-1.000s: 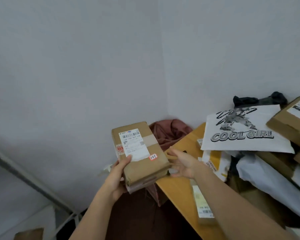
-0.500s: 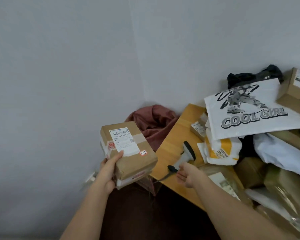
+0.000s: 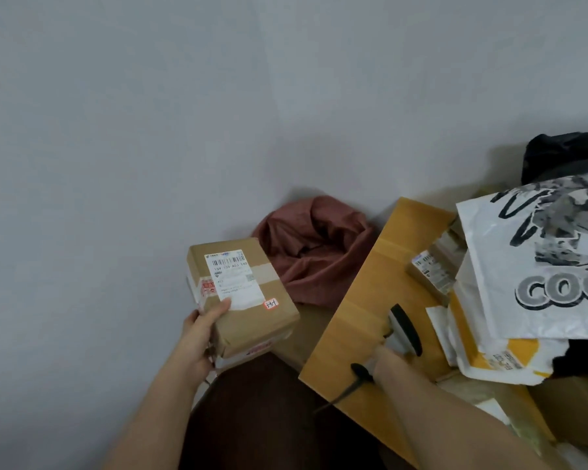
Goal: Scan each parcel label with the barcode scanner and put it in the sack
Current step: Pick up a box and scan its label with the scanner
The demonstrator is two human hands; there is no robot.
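Your left hand [image 3: 201, 337] grips the near left corner of the cardboard parcel [image 3: 248, 300], thumb lying on top against the lower edge of the white shipping label [image 3: 233, 278]. The parcel is held in the air, off the bench, label face up, with the barcode at the far end of the label. A small sticker [image 3: 271, 304] with handwritten digits sits on the top face just right of the label. Printed tape wraps the left side of the parcel.

Behind and to the right of the parcel, a crumpled reddish-brown cloth [image 3: 314, 249] lies against the wall, between the parcel and the bench.

The wooden bench [image 3: 360, 313] runs diagonally from the lower centre toward the wall. Your right hand [image 3: 392, 362] grasps the handle of the barcode scanner [image 3: 403, 329], which lies on the bench surface. The scanner head points away from you, not at the label. Its dark cable [image 3: 350, 385] leaves the handle base and runs off the near bench edge.

Right of the scanner, parcels crowd the bench: a small labelled box [image 3: 433, 268], a white-and-yellow mailer bag [image 3: 489, 354], and on top a white bag with a printed figure [image 3: 537, 259] and large lettering. A black item [image 3: 564, 157] lies behind the pile against the wall. The sack cannot be identified from this view.
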